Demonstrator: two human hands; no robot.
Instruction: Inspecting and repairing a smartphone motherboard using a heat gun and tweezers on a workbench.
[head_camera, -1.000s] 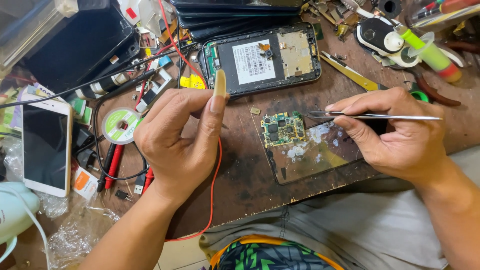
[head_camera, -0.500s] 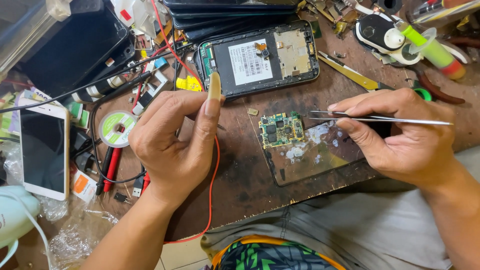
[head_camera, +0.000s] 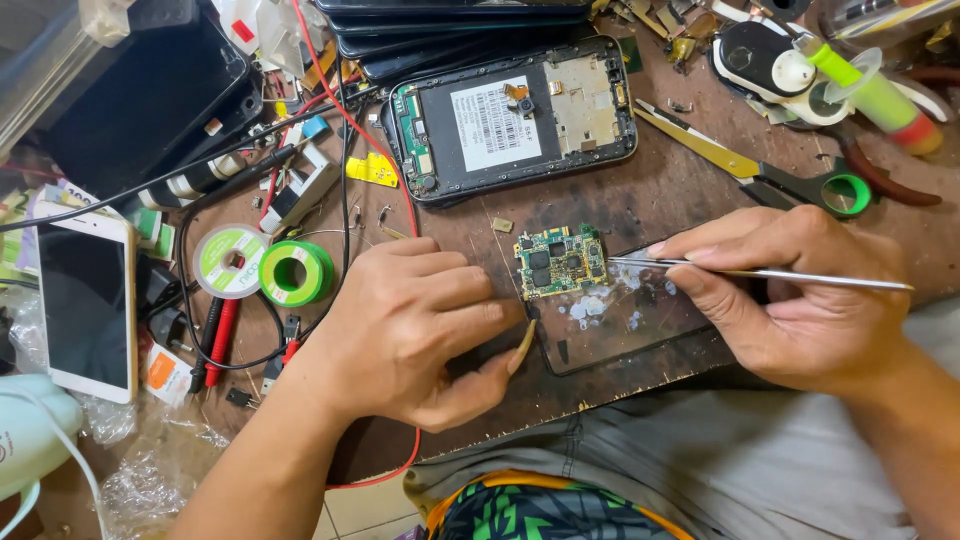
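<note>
While the brown table (head_camera: 640, 210) is crowded with repair clutter, the work itself sits near its front edge, just ahead of the person's lap.

Opened phone body (head_camera: 512, 118): lies face down above the work spot, back cover off, inner frame exposed. Stripping appears done; nothing is refitted.

White phone (head_camera: 85, 305): lies screen up at the left edge, untouched and well apart from the hands.

Left hand (head_camera: 410, 335): rests on the table just left of the board, fingers curled together, fingertips against or just beside the board's left edge; whether they press it I cannot tell. It holds nothing.

Right hand (head_camera: 800, 300): fingers clamped on metal tweezers (head_camera: 760, 272), tips reaching the board's right edge.

Dark glass panel (head_camera: 625, 320): lies under and beside the board, spotted with pale residue.

Green solder reel (head_camera: 295, 272): stands left of the left hand, idle.

Small green circuit board (head_camera: 560, 262): lies flat, out of the phone, between the two hands.

Judgement: removal is complete; board work is in progress; reassembly remains.
</note>
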